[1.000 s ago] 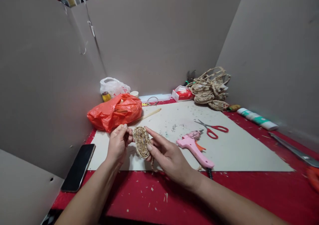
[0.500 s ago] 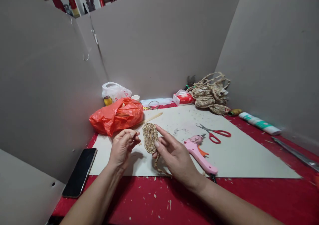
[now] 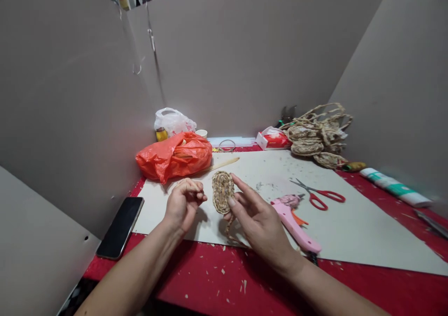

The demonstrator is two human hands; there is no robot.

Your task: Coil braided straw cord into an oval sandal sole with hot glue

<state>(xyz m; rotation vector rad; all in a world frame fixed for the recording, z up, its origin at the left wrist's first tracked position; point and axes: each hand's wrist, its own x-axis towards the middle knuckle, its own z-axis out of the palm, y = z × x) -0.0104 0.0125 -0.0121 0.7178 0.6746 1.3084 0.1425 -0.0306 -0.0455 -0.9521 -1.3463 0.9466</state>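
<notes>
My right hand [image 3: 257,218] holds a small oval coil of braided straw [image 3: 222,191] upright above the pale cardboard sheet [image 3: 350,222], fingers against its right edge; a loose braid tail [image 3: 231,229] hangs below it. My left hand [image 3: 184,204] is just left of the coil, apart from it, fingers curled in with fingertips pinched; a pale scrap seems to lie on top of them. A pink glue gun [image 3: 292,215] lies right of my right hand.
An orange plastic bag [image 3: 173,156] and a white bag [image 3: 173,120] sit at the back left, a black phone [image 3: 121,226] at the left edge. Red scissors [image 3: 320,196], a pile of woven straw pieces [image 3: 317,136], a tissue pack [image 3: 273,140] and grey partition walls surround the red table.
My left hand has let go of the coil and curled its fingers; the right hand alone keeps the coil. The view has shifted slightly left.
</notes>
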